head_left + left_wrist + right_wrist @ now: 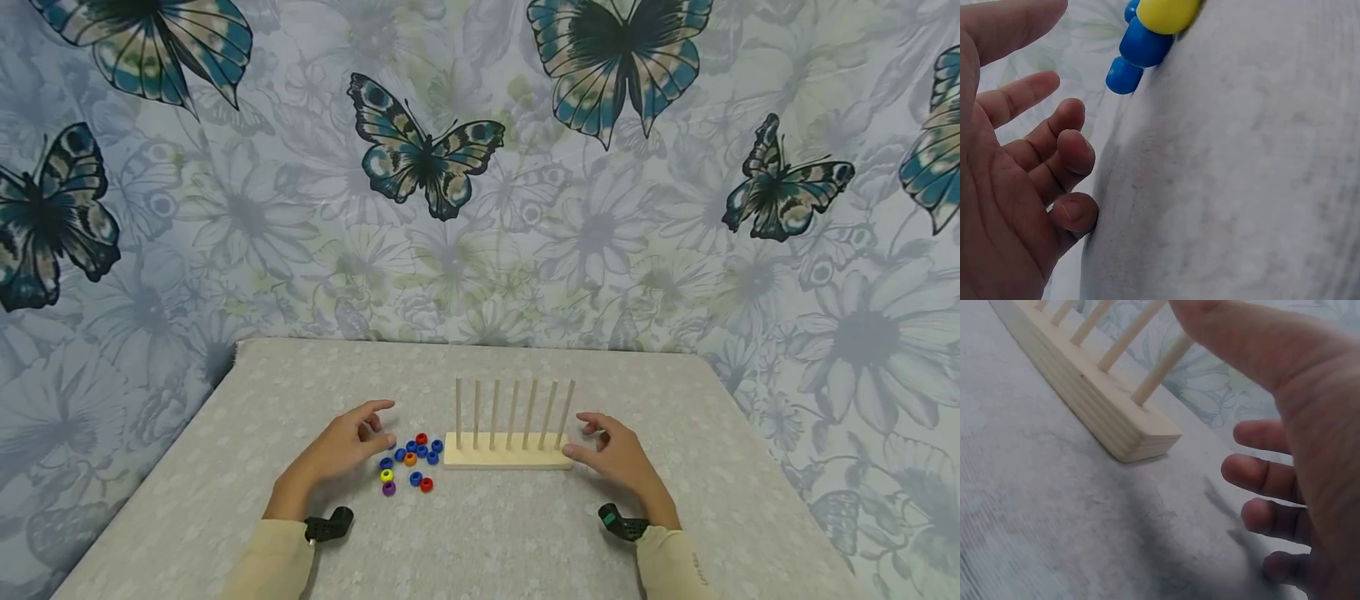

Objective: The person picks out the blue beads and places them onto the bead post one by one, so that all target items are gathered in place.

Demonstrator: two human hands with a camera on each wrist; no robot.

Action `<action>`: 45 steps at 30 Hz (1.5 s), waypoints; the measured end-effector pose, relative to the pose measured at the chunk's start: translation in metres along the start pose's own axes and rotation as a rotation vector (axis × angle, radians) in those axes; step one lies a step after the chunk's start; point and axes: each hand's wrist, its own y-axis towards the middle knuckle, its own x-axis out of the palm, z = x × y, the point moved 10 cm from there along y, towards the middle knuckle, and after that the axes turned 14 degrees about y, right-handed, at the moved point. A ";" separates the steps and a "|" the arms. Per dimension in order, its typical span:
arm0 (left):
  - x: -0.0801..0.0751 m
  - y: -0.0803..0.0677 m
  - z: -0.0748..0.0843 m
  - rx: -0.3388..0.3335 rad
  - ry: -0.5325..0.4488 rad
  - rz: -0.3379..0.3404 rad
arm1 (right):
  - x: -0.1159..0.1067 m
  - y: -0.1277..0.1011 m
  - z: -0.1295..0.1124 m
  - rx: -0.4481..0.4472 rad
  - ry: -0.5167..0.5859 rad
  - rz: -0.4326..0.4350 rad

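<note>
Several round beads, mostly blue with some red, sit in a loose cluster left of a pale wooden peg board [507, 458]. Among them are a yellow bead [387, 476], a purple bead [388, 489] and an orange bead [410, 459]. My left hand [341, 446] is at the cluster's left side, fingers loosely bent, with no bead in its grasp. In the left wrist view, blue beads [1146, 47] lie beyond its fingertips. My right hand [617, 454] is beside the board's right end, thumb close to the last peg [1161, 372], its fingers relaxed and holding nothing.
A light patterned cloth [480, 533] covers the table. Behind it hangs a backdrop [495, 275] printed with flowers and butterflies. Several thin upright pegs [495, 408] rise in a row from the board. Each wrist carries a black strapped device [330, 525].
</note>
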 end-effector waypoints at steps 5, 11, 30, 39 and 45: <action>-0.002 -0.002 0.000 0.017 -0.021 0.008 | 0.012 0.001 -0.001 0.009 0.048 -0.044; 0.000 -0.003 0.000 0.042 -0.049 0.009 | 0.022 0.000 -0.007 -0.002 0.108 -0.084; 0.011 0.001 -0.001 0.060 -0.103 -0.040 | 0.030 -0.001 0.009 0.106 0.176 -0.070; 0.016 0.001 -0.002 0.045 -0.084 -0.049 | 0.031 -0.003 0.014 0.117 0.164 -0.064; 0.016 0.003 -0.004 0.049 -0.071 -0.044 | 0.031 -0.003 0.009 0.098 0.164 -0.065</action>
